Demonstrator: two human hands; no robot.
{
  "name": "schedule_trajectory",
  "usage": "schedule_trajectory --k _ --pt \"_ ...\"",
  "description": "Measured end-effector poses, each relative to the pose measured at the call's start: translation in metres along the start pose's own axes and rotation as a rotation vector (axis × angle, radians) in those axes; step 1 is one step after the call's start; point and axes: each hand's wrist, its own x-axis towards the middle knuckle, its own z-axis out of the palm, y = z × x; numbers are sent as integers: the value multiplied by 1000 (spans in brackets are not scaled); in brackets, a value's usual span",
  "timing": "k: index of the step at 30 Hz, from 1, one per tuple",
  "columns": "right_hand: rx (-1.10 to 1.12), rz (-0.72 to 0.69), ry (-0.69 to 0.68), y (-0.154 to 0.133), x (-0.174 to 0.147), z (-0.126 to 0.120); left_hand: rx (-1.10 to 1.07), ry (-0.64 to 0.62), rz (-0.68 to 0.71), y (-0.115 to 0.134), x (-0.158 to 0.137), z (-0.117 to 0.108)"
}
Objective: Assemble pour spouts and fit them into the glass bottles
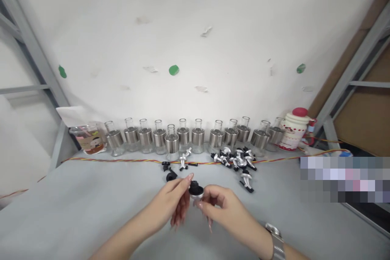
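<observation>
In the middle, just above the table, is a silver and black bottle pour spout [196, 195], its black stopper end upward. My right hand [221, 207] grips its silver rim between thumb and fingers. My left hand [173, 199] is closed at its left side, thumb by the black stopper and lower fingers blurred. Part of the spout is hidden by the fingers. Just beyond my left hand lie a black ring-shaped part [171, 176], a small black stopper [166, 165] and a silver spout piece [183, 161].
Several glass bottles with metal sleeves [172, 144] line the wall. A pile of pour spouts [239, 157] and a single spout [246, 180] lie right of centre. A twisted cable [122, 160] crosses the table. A plastic cup [89, 140] and a cream jar [293, 130] stand at the ends.
</observation>
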Motion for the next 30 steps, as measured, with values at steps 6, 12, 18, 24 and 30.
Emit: schedule_trajectory --k 6,12,18,24,30 --pt "197 103 48 -3 10 -8 763 441 70 -2 7 -56" --pt "224 186 65 6 15 -10 864 337 19 -12 10 -68" --pt "208 181 48 7 14 -7 959 365 2 -22 14 -45" --pt "190 168 66 3 13 -6 1067 343 3 -27 15 -41" --pt "193 168 58 5 14 -6 1233 293 -6 -25 12 -38"
